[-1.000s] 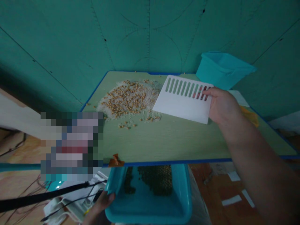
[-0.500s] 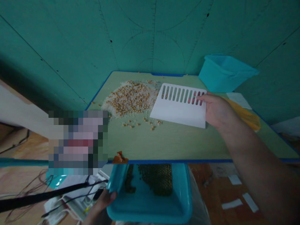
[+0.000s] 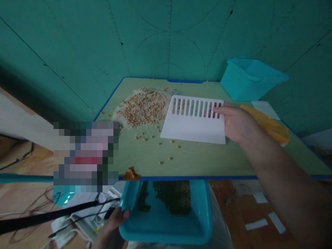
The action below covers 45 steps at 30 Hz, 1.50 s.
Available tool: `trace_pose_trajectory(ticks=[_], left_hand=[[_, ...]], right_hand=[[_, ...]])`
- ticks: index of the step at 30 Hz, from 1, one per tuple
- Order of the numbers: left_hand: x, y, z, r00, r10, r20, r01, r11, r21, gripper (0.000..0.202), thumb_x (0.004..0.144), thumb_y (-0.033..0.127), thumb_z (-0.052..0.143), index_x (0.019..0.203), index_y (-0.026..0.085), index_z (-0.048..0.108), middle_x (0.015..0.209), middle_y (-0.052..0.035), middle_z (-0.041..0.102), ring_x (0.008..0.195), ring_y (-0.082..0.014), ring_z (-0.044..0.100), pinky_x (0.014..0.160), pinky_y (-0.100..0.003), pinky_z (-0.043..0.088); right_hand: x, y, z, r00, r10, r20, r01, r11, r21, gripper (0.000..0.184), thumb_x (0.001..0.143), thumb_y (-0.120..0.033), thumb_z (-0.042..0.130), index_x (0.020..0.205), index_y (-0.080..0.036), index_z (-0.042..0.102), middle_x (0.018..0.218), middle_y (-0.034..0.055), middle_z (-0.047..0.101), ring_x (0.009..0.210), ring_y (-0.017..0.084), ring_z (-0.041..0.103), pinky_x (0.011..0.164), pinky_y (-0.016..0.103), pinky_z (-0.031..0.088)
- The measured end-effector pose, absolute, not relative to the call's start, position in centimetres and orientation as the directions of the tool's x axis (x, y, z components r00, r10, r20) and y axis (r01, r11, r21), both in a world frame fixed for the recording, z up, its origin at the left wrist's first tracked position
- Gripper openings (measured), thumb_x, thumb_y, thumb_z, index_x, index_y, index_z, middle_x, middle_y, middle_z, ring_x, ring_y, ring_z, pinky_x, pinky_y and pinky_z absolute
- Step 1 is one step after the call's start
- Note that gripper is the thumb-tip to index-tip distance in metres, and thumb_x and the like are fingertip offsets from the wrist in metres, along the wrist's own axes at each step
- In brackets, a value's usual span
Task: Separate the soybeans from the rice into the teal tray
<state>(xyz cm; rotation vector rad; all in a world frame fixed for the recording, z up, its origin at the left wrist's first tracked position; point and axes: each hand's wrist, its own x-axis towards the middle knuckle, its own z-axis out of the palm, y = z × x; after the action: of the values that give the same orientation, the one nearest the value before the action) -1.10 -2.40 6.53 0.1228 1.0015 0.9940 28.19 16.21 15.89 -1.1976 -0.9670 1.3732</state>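
My right hand (image 3: 234, 121) is closed on the right end of a white plastic scraper (image 3: 193, 128) with a row of slots. It is held over the table, beside a pile of tan beans (image 3: 145, 107) mixed with whitish grains. Several loose beans (image 3: 170, 158) lie in front of the scraper. At the lower left my left hand (image 3: 116, 219) grips the left edge of a blue plastic basin (image 3: 166, 230), its thumb on the rim. Small dark green grains (image 3: 176, 200) lie in the basin, just below the table's front edge.
The pale green table (image 3: 212, 164) has a blue edge and stands against a green wall. A turquoise bin (image 3: 249, 81) stands at the back right, near a white sheet (image 3: 266, 107) and an orange cloth-like piece (image 3: 271, 126). Brown tape (image 3: 132, 174) sits on the front edge; cables (image 3: 52, 216) run at lower left.
My right hand and the scraper have shifted left and slightly towards me. Several beans have spread over the table towards its front edge. My left hand still holds the basin.
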Motion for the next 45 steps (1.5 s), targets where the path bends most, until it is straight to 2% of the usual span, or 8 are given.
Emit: trace_pose_trajectory(ticks=[8,16,23,28,34,38,40,45], left_hand=[[-1.5,-2.6,6.1,0.247,0.760,-0.602,-0.624,0.600,0.501,0.022,0.059,0.031,0.071,0.081,0.031,0.074,0.081,-0.0041,0.077,0.095,-0.0357,0.063,0.088,-0.047,0.045],[-1.4,-2.6,6.0,0.239,0.778,-0.581,-0.629,0.579,0.519,0.018,0.062,0.030,0.070,0.079,0.032,0.074,0.070,0.0010,0.077,0.090,-0.0325,0.065,0.090,-0.044,0.045],[-0.8,-2.2,6.9,0.236,0.772,-0.591,-0.630,0.584,0.512,0.024,0.057,0.030,0.074,0.080,0.030,0.075,0.079,-0.0029,0.077,0.096,-0.0366,0.062,0.090,-0.048,0.044],[-0.8,-2.2,6.6,0.258,0.771,-0.582,-0.659,0.581,0.478,0.022,0.061,0.027,0.072,0.081,0.031,0.074,0.075,-0.0002,0.077,0.096,-0.0343,0.063,0.091,-0.046,0.043],[0.1,-2.1,6.8,0.247,0.771,-0.587,-0.687,0.567,0.455,0.019,0.059,0.027,0.072,0.077,0.029,0.075,0.087,-0.0016,0.076,0.098,-0.0342,0.062,0.090,-0.043,0.045],[0.3,-1.9,6.8,0.305,0.793,-0.528,-0.680,0.569,0.462,0.016,0.061,0.026,0.071,0.076,0.030,0.075,0.090,-0.0002,0.076,0.098,-0.0330,0.062,0.091,-0.043,0.044],[0.1,-1.9,6.7,0.317,0.784,-0.534,-0.672,0.583,0.457,0.014,0.063,0.028,0.070,0.075,0.030,0.075,0.090,-0.0005,0.076,0.098,-0.0333,0.062,0.091,-0.044,0.044],[-0.4,-1.8,6.9,0.188,0.766,-0.615,-0.679,0.554,0.482,0.017,0.057,0.026,0.074,0.074,0.029,0.075,0.074,0.0007,0.077,0.095,-0.0343,0.063,0.090,-0.045,0.044]], right_hand=[[26.7,15.3,15.8,-0.028,0.977,-0.211,-0.244,-0.211,-0.947,0.013,0.066,-0.009,0.052,0.075,-0.018,0.056,0.062,-0.0001,0.062,0.061,0.016,0.059,0.072,0.036,0.045],[25.9,14.5,16.0,-0.044,0.979,-0.201,-0.254,-0.206,-0.945,0.014,0.065,-0.008,0.052,0.074,-0.017,0.056,0.060,-0.0008,0.062,0.059,0.016,0.059,0.070,0.034,0.045],[25.8,13.8,16.1,-0.246,0.934,-0.259,-0.182,-0.307,-0.934,0.015,0.061,-0.008,0.055,0.073,-0.017,0.057,0.064,0.0006,0.066,0.057,0.014,0.061,0.059,0.028,0.045],[26.1,13.3,16.3,-0.373,0.874,-0.310,-0.087,-0.366,-0.927,0.019,0.056,-0.010,0.060,0.073,-0.018,0.057,0.065,-0.0009,0.067,0.056,0.015,0.062,0.052,0.024,0.045],[26.5,12.7,16.4,-0.528,0.795,-0.298,0.027,-0.336,-0.942,0.018,0.059,-0.013,0.064,0.076,-0.019,0.059,0.064,-0.0024,0.067,0.053,0.011,0.059,0.049,0.020,0.043],[26.4,12.7,16.7,-0.467,0.850,-0.244,-0.051,-0.301,-0.952,0.015,0.060,-0.014,0.063,0.074,-0.020,0.058,0.064,-0.0025,0.065,0.055,0.013,0.060,0.050,0.023,0.043],[26.3,13.0,16.8,-0.367,0.913,-0.176,-0.132,-0.238,-0.962,0.016,0.062,-0.015,0.062,0.077,-0.021,0.057,0.071,-0.0011,0.066,0.063,0.016,0.063,0.059,0.029,0.046],[26.4,14.1,16.4,-0.084,0.996,-0.014,-0.200,-0.031,-0.979,0.017,0.067,-0.018,0.061,0.082,-0.023,0.055,0.081,-0.0003,0.065,0.083,0.020,0.062,0.078,0.037,0.045]])
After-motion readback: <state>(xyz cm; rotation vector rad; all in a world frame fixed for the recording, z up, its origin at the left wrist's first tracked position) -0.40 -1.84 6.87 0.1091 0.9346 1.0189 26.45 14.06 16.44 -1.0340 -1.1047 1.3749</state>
